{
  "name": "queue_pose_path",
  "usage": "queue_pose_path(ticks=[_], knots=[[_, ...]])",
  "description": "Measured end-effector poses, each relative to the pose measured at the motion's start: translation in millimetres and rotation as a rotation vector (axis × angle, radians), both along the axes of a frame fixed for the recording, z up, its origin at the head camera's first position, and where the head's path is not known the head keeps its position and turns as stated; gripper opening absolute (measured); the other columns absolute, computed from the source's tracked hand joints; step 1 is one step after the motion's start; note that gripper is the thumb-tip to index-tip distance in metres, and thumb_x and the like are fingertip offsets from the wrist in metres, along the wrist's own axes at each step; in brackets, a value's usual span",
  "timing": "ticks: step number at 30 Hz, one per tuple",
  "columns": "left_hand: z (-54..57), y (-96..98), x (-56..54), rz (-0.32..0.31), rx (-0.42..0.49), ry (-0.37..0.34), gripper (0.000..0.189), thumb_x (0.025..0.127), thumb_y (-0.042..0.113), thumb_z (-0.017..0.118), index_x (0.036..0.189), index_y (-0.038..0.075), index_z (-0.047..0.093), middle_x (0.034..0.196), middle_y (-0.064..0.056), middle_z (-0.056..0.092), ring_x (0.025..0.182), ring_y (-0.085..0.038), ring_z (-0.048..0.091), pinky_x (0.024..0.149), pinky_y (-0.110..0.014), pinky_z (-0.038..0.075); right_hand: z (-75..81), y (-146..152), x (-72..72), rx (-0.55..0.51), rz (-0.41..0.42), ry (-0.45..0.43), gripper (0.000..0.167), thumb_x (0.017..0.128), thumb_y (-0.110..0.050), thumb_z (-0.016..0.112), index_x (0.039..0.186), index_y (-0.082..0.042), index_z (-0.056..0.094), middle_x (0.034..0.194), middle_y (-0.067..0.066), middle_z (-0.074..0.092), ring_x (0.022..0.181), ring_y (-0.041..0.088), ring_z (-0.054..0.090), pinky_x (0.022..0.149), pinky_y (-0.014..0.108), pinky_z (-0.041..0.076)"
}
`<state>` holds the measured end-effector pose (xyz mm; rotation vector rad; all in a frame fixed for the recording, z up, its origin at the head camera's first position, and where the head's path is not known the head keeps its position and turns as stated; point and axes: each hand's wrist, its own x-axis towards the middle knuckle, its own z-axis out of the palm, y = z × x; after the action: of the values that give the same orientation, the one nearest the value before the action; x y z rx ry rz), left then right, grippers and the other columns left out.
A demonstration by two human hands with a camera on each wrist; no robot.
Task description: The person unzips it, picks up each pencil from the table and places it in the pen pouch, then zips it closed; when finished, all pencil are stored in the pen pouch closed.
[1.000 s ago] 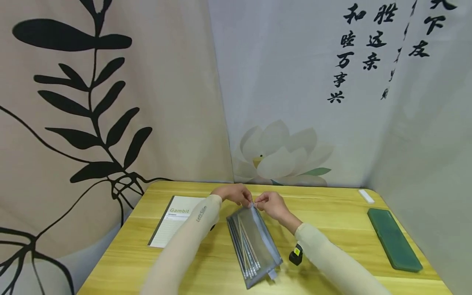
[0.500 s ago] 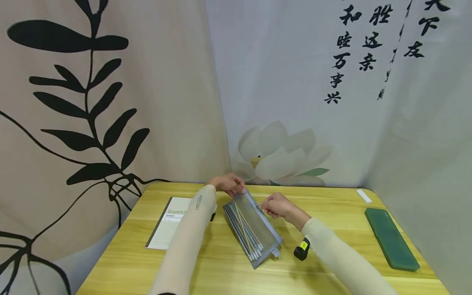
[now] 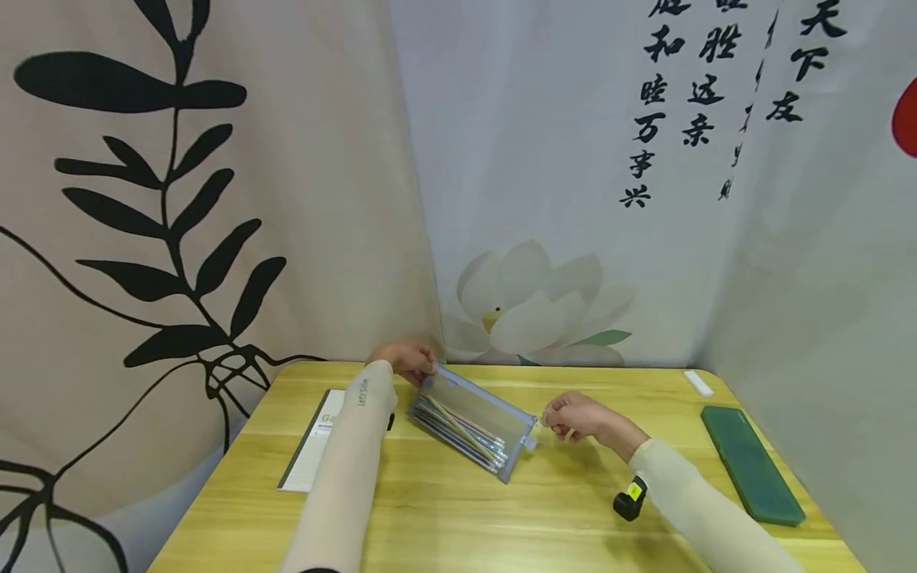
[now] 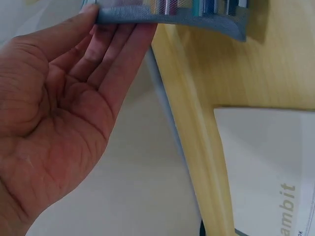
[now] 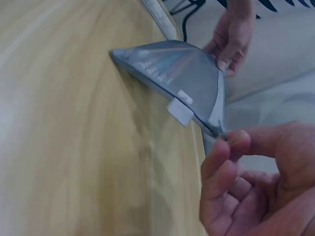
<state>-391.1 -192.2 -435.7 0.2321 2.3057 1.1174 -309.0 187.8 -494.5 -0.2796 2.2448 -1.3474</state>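
Note:
A grey see-through zipper pouch [image 3: 469, 422] with several slim pencils [image 3: 458, 430] inside is held up at a slant over the table. My left hand [image 3: 408, 360] pinches its upper left corner between thumb and fingers, as the left wrist view also shows. At the other end of the zipper edge, my right hand [image 3: 582, 417] pinches the small zipper pull [image 5: 222, 132] between thumb and forefinger. A pale fabric tab [image 5: 180, 112] sticks out from the pouch's side near that end. The zipper looks closed along its length.
Behind the left forearm lies a white notebook [image 3: 306, 458], partly covered by the sleeve. A green flat case [image 3: 752, 464] and a small white block [image 3: 698, 383] lie at the table's right side. The wooden table [image 3: 444, 525] meets a printed curtain at the back.
My right hand has moved right and toward me along the zipper edge, with the pull, from the left corner to the far end. My left hand has shifted left, and the pouch has turned more sideways.

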Motion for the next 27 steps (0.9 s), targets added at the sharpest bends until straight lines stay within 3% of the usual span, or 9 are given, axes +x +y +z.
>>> queue_pose_path(ticks=[5, 9, 12, 17, 21, 24, 27], knots=[[-7.1, 2.5, 0.6, 0.070, -0.067, 0.034, 0.014, 0.101, 0.006, 0.063, 0.109, -0.006, 0.064, 0.108, -0.026, 0.076, 0.099, -0.038, 0.078, 0.103, -0.053, 0.062, -10.2, -1, -15.3, -0.054, -0.176, 0.023, 0.025, 0.106, -0.022, 0.058, 0.099, 0.000, 0.067, 0.069, -0.004, 0.062, 0.066, 0.013, 0.064, 0.054, 0.022, 0.044], [-6.9, 9.0, 3.1, 0.113, -0.154, -0.012, 0.022, 0.100, 0.010, 0.066, 0.109, -0.009, 0.072, 0.107, -0.028, 0.078, 0.103, -0.039, 0.079, 0.101, -0.049, 0.063, -18.4, -7, -27.3, -0.109, -0.315, 0.060, 0.028, 0.109, -0.021, 0.054, 0.114, 0.005, 0.064, 0.075, -0.002, 0.065, 0.064, 0.010, 0.062, 0.054, 0.023, 0.044], [-5.5, 19.3, 3.9, 0.102, -0.194, -0.041, 0.027, 0.103, 0.013, 0.066, 0.111, -0.012, 0.074, 0.108, -0.029, 0.078, 0.104, -0.037, 0.079, 0.102, -0.047, 0.062, -23.6, -9, -37.0, -0.094, -0.416, 0.117, 0.025, 0.109, -0.019, 0.055, 0.106, 0.004, 0.063, 0.075, 0.001, 0.064, 0.059, 0.010, 0.058, 0.054, 0.025, 0.043], [-9.4, 35.0, 5.2, 0.109, -0.237, 0.007, 0.028, 0.104, 0.016, 0.066, 0.109, -0.010, 0.075, 0.108, -0.027, 0.079, 0.100, -0.032, 0.081, 0.095, -0.041, 0.065, -29.2, -8, -54.0, -0.006, -0.512, 0.186, 0.023, 0.108, -0.018, 0.057, 0.096, 0.000, 0.063, 0.072, 0.004, 0.064, 0.056, 0.014, 0.056, 0.053, 0.029, 0.046], [-21.6, 42.5, 5.6, 0.169, -0.214, 0.005, 0.027, 0.104, 0.015, 0.067, 0.106, -0.010, 0.076, 0.105, -0.026, 0.079, 0.077, -0.027, 0.080, 0.076, -0.032, 0.068, -31.4, -6, -60.7, -0.017, -0.570, 0.167, 0.020, 0.106, -0.019, 0.058, 0.100, -0.001, 0.064, 0.076, 0.004, 0.068, 0.058, 0.015, 0.060, 0.053, 0.027, 0.047], [-32.8, 49.4, 4.6, 0.190, -0.190, 0.002, 0.027, 0.103, 0.014, 0.067, 0.103, -0.010, 0.077, 0.102, -0.026, 0.080, 0.061, -0.019, 0.073, 0.054, -0.023, 0.061, -31.3, -4, -59.5, -0.036, -0.606, 0.159, 0.019, 0.105, -0.019, 0.060, 0.105, -0.001, 0.064, 0.080, 0.006, 0.071, 0.060, 0.015, 0.062, 0.051, 0.027, 0.047], [-42.8, 57.4, 3.4, 0.183, -0.185, 0.031, 0.026, 0.102, 0.012, 0.066, 0.101, -0.012, 0.076, 0.101, -0.028, 0.079, 0.059, -0.020, 0.071, 0.044, -0.019, 0.051, -30.8, 1, -56.6, -0.031, -0.607, 0.173, 0.019, 0.104, -0.019, 0.062, 0.107, -0.001, 0.064, 0.084, 0.008, 0.074, 0.061, 0.017, 0.064, 0.051, 0.029, 0.048]])
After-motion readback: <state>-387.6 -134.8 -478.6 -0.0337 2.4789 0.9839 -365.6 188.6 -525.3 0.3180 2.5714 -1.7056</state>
